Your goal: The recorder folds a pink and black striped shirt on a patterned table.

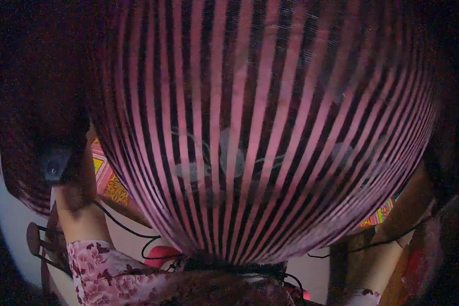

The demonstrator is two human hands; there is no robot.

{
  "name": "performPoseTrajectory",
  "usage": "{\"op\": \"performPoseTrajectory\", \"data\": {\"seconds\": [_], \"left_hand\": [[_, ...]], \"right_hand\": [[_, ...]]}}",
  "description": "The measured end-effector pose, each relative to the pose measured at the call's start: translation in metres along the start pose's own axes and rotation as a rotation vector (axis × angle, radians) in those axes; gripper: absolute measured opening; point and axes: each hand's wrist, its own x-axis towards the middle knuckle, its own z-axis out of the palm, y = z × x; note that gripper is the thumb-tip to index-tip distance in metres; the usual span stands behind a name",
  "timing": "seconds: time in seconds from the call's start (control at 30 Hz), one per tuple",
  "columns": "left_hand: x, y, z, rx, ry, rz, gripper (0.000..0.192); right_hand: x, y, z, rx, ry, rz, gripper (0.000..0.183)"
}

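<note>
A pink-and-black striped sheet, apparently cloth (pixel 252 134), fills most of the view close to the camera, bulging towards its lower edge. Pale leaf-like shapes show faintly across it. At the lower left my left forearm rises from a pink floral sleeve (pixel 103 267); above the wrist, darkness and the sheet hide the hand. My right forearm comes up at the lower right from a similar sleeve (pixel 363 298), and that hand is hidden too. What either hand holds cannot be seen. Patterned red and yellow fabric (pixel 116 187) peeks out behind the sheet on both sides.
A thin black cable (pixel 126 229) curves below the sheet at left. Near it lies a pinkish-red object (pixel 161 255), partly covered. A dark frame with a rounded knob (pixel 33 238) stands at far left. Brown, wood-like parts (pixel 338 267) are at lower right.
</note>
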Motion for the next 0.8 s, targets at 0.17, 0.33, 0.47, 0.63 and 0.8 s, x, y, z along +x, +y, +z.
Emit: {"op": "performPoseTrajectory", "data": {"seconds": [0.17,0.33,0.47,0.63,0.8], "left_hand": [[-0.008,-0.016,-0.007,0.039,-0.02,0.048,0.032],[-0.046,-0.041,0.008,-0.035,-0.018,-0.023,0.034],[-0.13,-0.064,0.014,-0.197,-0.217,-0.112,0.049],[-0.205,0.006,0.011,-0.307,-1.157,-0.518,0.057],[-0.209,0.018,0.035,-0.376,-1.371,-0.557,0.052]], "right_hand": [[0.0,-0.026,0.037,0.026,-0.009,-0.049,0.045],[-0.006,-0.028,0.04,0.081,-0.135,-0.069,0.048],[-0.038,-0.066,0.071,0.295,-0.456,0.09,0.049],[-0.13,-0.053,0.09,0.498,-0.824,0.164,0.045],[-0.182,-0.039,0.075,0.668,-1.078,0.326,0.035]]}}
